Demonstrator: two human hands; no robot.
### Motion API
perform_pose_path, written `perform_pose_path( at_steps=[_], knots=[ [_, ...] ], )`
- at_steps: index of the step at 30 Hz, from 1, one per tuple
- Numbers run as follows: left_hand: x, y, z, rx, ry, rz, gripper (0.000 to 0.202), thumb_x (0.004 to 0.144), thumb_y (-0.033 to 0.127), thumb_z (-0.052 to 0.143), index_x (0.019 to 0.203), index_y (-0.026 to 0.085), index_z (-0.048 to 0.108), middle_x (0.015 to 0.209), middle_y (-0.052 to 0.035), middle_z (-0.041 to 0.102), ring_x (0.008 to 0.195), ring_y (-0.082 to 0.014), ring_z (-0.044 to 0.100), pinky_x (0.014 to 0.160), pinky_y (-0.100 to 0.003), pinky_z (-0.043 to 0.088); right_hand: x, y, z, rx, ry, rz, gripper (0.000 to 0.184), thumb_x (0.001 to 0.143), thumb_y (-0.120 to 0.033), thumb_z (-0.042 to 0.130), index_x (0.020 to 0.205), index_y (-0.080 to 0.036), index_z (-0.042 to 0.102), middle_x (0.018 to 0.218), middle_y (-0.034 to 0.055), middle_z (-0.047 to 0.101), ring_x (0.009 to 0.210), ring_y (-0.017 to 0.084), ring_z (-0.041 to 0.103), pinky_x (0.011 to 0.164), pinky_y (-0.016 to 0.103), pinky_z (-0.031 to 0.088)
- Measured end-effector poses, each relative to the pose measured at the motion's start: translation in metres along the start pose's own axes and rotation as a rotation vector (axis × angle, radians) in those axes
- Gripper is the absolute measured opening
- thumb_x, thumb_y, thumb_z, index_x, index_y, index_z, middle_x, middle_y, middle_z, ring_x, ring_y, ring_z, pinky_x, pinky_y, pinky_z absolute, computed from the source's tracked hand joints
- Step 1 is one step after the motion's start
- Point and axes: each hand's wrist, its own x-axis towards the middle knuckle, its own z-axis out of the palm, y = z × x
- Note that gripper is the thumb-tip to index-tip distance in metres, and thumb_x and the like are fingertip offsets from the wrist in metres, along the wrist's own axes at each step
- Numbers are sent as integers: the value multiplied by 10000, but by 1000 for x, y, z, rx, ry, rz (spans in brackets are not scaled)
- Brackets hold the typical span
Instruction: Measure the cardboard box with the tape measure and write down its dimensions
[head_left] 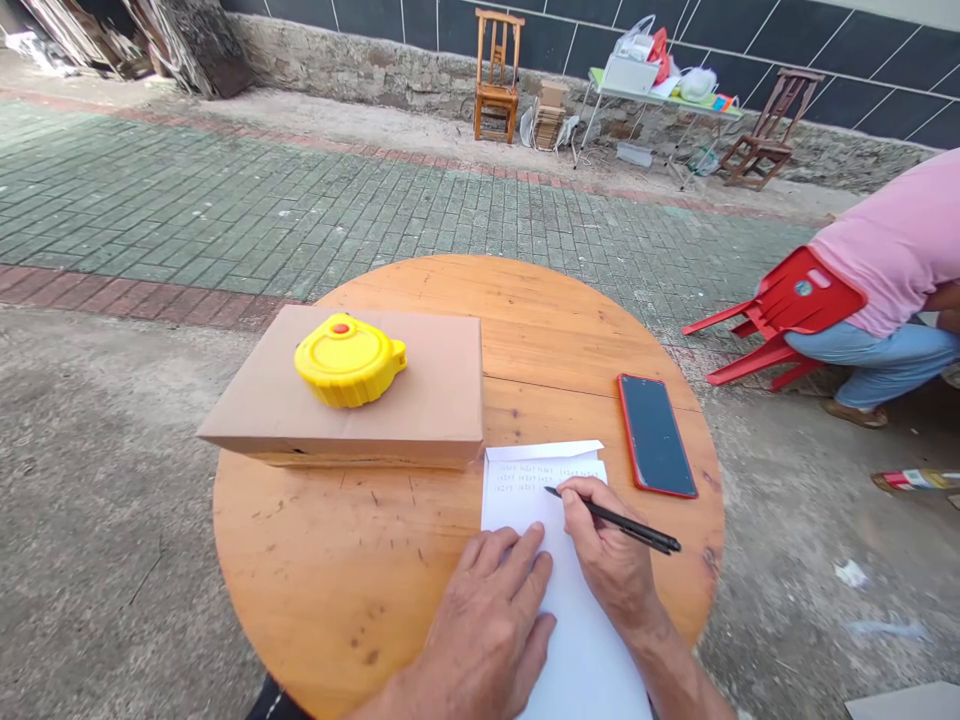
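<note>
A black pen [626, 522] is pinched in my right hand [611, 560], its tip at a line of small handwriting near the top of a white sheet of paper [574, 640]. Several short rows of writing, too small to read surely, run across that upper part. My left hand [491, 620] lies flat with fingers stretched over the paper's left edge, holding nothing. The top of the paper shows a folded or overlapping strip. Beyond my left hand, a yellow tape measure [349, 362] with a red button rests on a closed cardboard box [442, 400].
The round wooden table [337, 560] bears a phone with a red case [657, 435] on the right. A person in a pink shirt [900, 240] sits on a red plastic chair [806, 295]. Wooden chairs and a cluttered folding table [675, 100] stand by the wall.
</note>
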Motion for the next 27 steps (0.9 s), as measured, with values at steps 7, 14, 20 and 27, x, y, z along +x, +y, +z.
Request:
perform_pose_path(
  at_steps=[7, 14, 20, 27],
  knots=[
    [1, 0, 0, -10, -2, -4, 335, 840, 203, 574, 1162, 119, 613, 1326, -106, 598, 1032, -281, 526, 867, -452, 492, 1, -2, -1, -12, -7, -22, 178, 933, -236, 494, 808, -204, 618, 673, -22, 607, 581, 125, 561, 584, 242, 452],
    [3, 0, 0, -1, 25, 9, 329, 838, 192, 572, 1155, 116, 618, 1306, -110, 612, 1024, -282, 530, 861, -450, 496, 1, 0, 0, 24, -15, 9, 174, 935, -242, 495, 818, -206, 619, 658, -27, 596, 578, 127, 566, 575, 241, 454],
    [3, 0, 0, -6, 20, 2, 340, 829, 189, 578, 1157, 110, 618, 1315, -116, 606, 1028, -284, 524, 856, -453, 504, 0, 0, -1, 10, -8, 10, 178, 926, -246, 496, 799, -206, 615, 641, -26, 591, 568, 132, 560, 567, 246, 452],
    [3, 1, -2, -11, 3, -6, 350, 816, 162, 576, 1161, 113, 613, 1324, -108, 601, 1030, -280, 522, 870, -447, 499, -3, 6, -1, 64, 53, 80, 177, 933, -283, 498, 833, -208, 624, 600, -35, 566, 550, 135, 554, 562, 250, 460]
  ],
)
